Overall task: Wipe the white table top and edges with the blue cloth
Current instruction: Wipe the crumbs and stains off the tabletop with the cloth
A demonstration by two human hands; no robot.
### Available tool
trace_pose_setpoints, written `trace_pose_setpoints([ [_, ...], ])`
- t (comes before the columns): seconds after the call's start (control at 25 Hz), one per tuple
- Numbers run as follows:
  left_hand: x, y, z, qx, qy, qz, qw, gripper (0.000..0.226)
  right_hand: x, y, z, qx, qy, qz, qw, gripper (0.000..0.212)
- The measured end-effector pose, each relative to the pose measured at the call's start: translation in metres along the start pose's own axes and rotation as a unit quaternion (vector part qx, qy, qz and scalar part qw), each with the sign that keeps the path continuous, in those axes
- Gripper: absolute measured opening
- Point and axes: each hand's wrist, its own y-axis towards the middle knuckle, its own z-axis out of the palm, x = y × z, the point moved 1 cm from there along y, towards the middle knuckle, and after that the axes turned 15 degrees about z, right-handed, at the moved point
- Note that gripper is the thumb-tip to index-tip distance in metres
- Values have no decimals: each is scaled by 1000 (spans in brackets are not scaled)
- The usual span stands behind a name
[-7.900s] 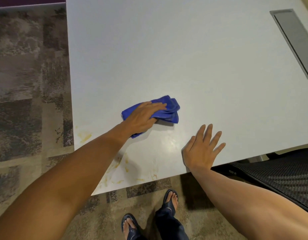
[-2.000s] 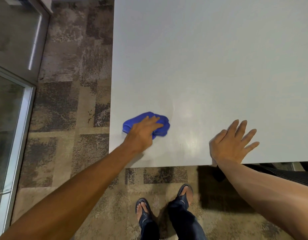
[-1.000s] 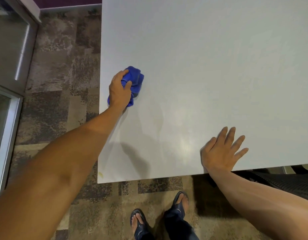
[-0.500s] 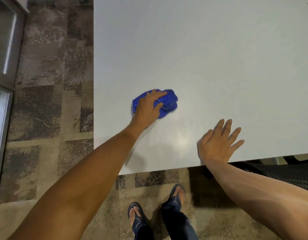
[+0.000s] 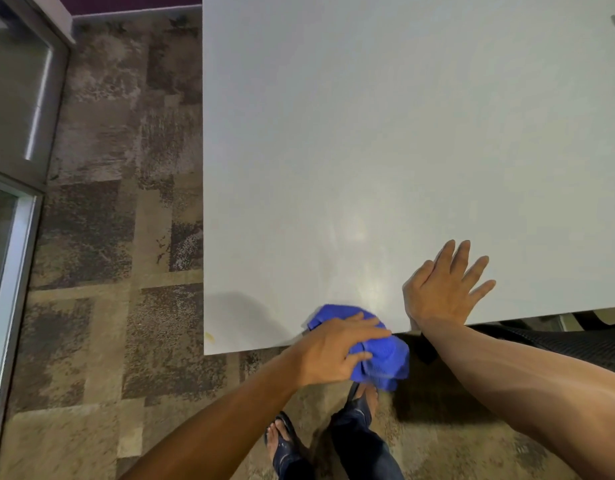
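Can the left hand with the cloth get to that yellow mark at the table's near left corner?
Probably yes: the left hand and cloth sit on the same near edge, with only bare table before the yellow mark.

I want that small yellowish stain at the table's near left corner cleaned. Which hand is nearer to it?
Left. The left hand, holding the crumpled blue cloth, is right of the yellowish stain at the near edge; the right hand lies flat farther right.

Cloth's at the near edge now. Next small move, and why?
Probably slide the left hand with the blue cloth left along the near edge to the yellowish spot by the white table corner. The cloth already hangs over that edge, the spot remains, and the right hand braces flat on top.
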Motion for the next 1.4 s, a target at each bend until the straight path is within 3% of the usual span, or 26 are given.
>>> trace_pose_setpoints([
  [0.12, -5, -11, -24, 26, -16, 1, 1000, 46, 0, -1, 0, 1, 3, -2, 1000, 69],
  [0.2, -2, -11, -66, -25, -23, -6, 999, 46, 0, -1, -1, -1, 0, 1, 1000, 69],
  [0.32, 16, -3, -143, -219, -4, -9, 976, 47, 0, -1, 1, -3, 1, 0, 1000, 69],
  [0.44, 50, 9, -212, -418, 114, -57, 900, 51, -1, 0, 3, -10, 10, -3, 1000, 68],
  [0.52, 77, 19, -239, -462, 156, -115, 866, 65, -2, 0, 4, -14, 16, -4, 1000, 67],
  [0.64, 105, 37, -239, -380, 179, -224, 879, 68, -3, 0, 6, -17, 25, -3, 1000, 67],
  [0.72, 108, 47, -220, -348, 213, -250, 878, 60, -2, 0, 8, -23, 25, -6, 999, 67],
  [0.88, 83, 47, -178, -305, 234, -124, 915, 18, -2, 0, 8, -18, 27, -7, 999, 67],
  [1.0, 70, 32, -153, -295, 181, -130, 929, 39, -1, 0, 5, -13, 22, -6, 1000, 67],
  [1.12, 67, 20, -132, -236, 228, -123, 937, 32, -1, 0, 4, -6, 16, -7, 1000, 67],
  [1.32, 51, -8, -95, -234, 261, -42, 936, 37, 0, -3, 1, -3, 11, -6, 1000, 67],
  [1.4, 52, -18, -80, -212, 246, -53, 944, 36, 1, -2, 1, -2, 8, -6, 1000, 67],
])
